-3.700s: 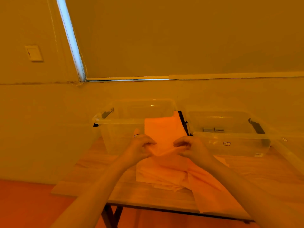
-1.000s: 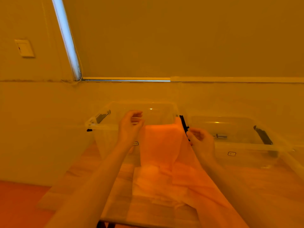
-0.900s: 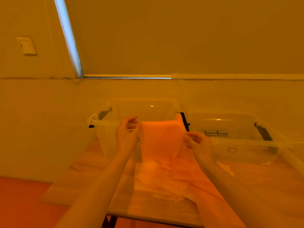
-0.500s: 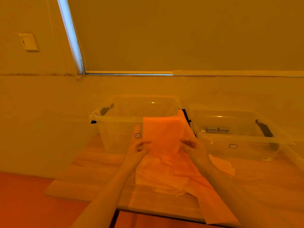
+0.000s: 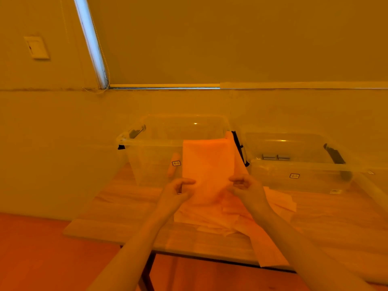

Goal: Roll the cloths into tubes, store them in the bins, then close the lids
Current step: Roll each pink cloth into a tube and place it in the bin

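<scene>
— Holding what, exactly?
— An orange cloth (image 5: 207, 164), upright; the left hand (image 5: 178, 191) pinches its lower left edge, the right hand (image 5: 244, 186) its lower right.
— And where does it stand?
— Above the counter (image 5: 117, 211), in front of the left clear bin (image 5: 155, 148). More cloths (image 5: 210, 217) lie heaped beneath; the right bin (image 5: 300, 164) stands just beside, both lidless.

A wooden table (image 5: 117, 208) stands against the wall; above it a blind-covered window (image 5: 231, 38), leftward a wall switch (image 5: 36, 47).
</scene>
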Demonstrator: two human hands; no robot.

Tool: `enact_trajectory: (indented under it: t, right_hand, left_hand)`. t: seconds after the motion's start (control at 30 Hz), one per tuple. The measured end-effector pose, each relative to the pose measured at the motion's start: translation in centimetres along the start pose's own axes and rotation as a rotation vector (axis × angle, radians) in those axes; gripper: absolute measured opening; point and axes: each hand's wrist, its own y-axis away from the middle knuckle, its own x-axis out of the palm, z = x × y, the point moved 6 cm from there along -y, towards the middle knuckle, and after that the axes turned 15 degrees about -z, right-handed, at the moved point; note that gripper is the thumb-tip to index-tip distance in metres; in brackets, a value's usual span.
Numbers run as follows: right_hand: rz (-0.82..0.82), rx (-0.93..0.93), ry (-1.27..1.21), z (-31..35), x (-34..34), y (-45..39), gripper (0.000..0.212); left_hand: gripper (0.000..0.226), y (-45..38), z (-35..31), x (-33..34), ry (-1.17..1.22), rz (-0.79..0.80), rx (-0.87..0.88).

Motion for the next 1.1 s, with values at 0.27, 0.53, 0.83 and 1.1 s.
enact_trajectory:
  t: [0.27, 0.53, 0.83, 1.1]
  right_hand:
    - [0.063, 0.099, -0.136, -0.8, -1.7, 1.8, 0.011]
    - [0.096, 0.086, -0.059, -2.9, -2.9, 2.5, 0.014]
    - [0.041, -0.068, 0.061, -2.5, -2.0, 1.7, 0.031]
    - [0.216, 0.136, -0.137, -2.9, 0.0, 2.0, 0.04]
  left_hand:
    - [0.017, 3.5, 0.3, -0.1, 0.069, -0.029, -0.06]
    - [0.018, 4.7, 2.4, 0.6, 0.198, -0.059, -0.139]
    - [0.022, 5.7, 4.0, 1.2, 0.294, -0.014, -0.275]
    - [0.02, 7.0, 3.8, 1.8, 0.336, 0.042, -0.292]
